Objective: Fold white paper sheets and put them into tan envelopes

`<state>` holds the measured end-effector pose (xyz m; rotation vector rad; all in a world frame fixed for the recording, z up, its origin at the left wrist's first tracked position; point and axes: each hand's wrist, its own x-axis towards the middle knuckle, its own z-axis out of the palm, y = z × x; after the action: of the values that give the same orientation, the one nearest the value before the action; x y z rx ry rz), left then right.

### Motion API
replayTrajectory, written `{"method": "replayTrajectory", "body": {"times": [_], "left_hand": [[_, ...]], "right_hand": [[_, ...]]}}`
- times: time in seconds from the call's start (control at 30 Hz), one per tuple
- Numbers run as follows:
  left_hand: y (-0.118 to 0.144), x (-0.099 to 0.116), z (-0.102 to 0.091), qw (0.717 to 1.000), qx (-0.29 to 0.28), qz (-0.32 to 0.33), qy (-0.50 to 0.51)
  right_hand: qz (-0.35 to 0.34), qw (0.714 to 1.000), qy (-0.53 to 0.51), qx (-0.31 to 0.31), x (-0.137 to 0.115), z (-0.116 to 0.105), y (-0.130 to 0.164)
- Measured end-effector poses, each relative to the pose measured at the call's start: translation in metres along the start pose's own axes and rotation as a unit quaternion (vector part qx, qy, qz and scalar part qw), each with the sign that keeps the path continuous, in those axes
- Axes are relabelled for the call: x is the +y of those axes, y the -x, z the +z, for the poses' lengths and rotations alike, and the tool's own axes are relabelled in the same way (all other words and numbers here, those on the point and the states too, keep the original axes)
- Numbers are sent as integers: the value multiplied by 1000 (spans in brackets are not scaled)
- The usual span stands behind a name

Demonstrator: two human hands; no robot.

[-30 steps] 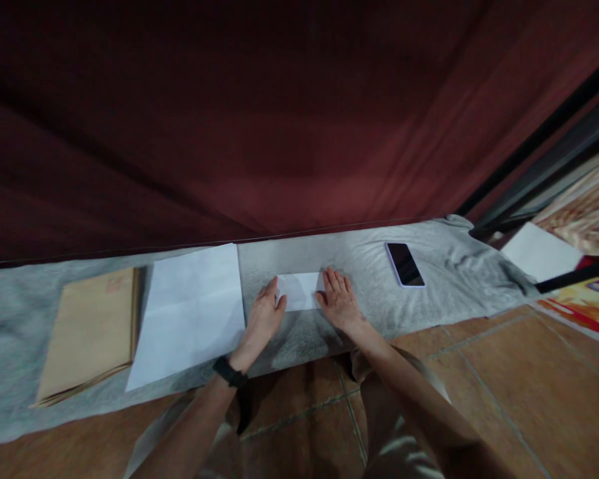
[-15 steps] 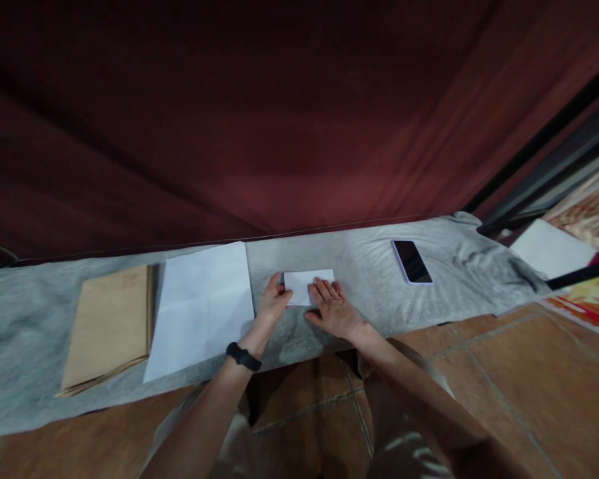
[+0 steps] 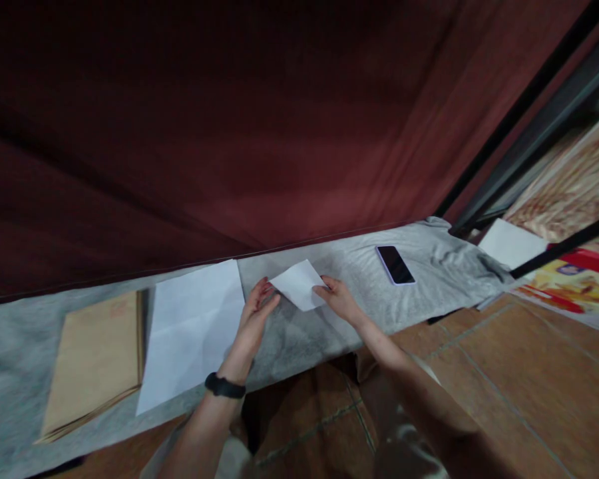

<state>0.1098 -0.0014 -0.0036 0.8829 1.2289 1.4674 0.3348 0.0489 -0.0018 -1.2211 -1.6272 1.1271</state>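
Small white paper is between the hands over the grey cloth, right of the large sheet, left of the phone. The right hand pinches its right edge; the left hand, thumb and fingers apart, nears its left corner, contact unclear.

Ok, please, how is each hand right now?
Left hand: open, at the small white paper; touch unclear.
Right hand: closed, holding the small white paper.
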Motion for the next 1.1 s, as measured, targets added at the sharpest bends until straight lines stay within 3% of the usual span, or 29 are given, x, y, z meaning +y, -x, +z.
{"method": "replayTrajectory", "body": {"times": [0.1,0.2,0.27,0.37,0.43,0.53,0.63,0.7,0.77,0.83,0.9,0.97,1.03,1.1], "left_hand": [[6,-1,-4,995,-91,-28,-4],[13,-6,-5,982,-161,-55,-85],[16,-9,-6,974,-154,-34,-160],[18,-7,-8,952,-69,74,-290],[19,-2,-10,904,-35,176,-389],[19,7,-13,799,-53,298,-519],[22,5,-11,703,-95,344,-615],[26,-3,-8,666,-135,348,-646],[29,-12,-4,661,-172,339,-647],[30,-21,-1,688,-182,314,-628],[27,-27,1,732,-149,277,-605],[22,-32,1,760,-107,245,-592],[18,-37,2,759,-101,233,-600],[14,-42,5,737,-125,232,-622]], "right_hand": [[50,987,-152,-10,-6,11,1],[86,973,-215,-7,-11,25,5],[92,971,-218,4,-11,32,7],[104,973,-199,51,-8,36,11],[123,969,-204,59,-7,36,11],[142,954,-265,2,-7,32,10],[142,943,-302,-13,-5,28,8],[150,954,-261,1,1,25,8],[159,968,-194,10,10,22,8],[155,974,-161,15,20,18,5],[153,978,-140,11,27,15,1],[145,988,-53,20,32,13,-6],[128,989,60,45,35,12,-12],[112,984,125,64,39,13,-15]]}}
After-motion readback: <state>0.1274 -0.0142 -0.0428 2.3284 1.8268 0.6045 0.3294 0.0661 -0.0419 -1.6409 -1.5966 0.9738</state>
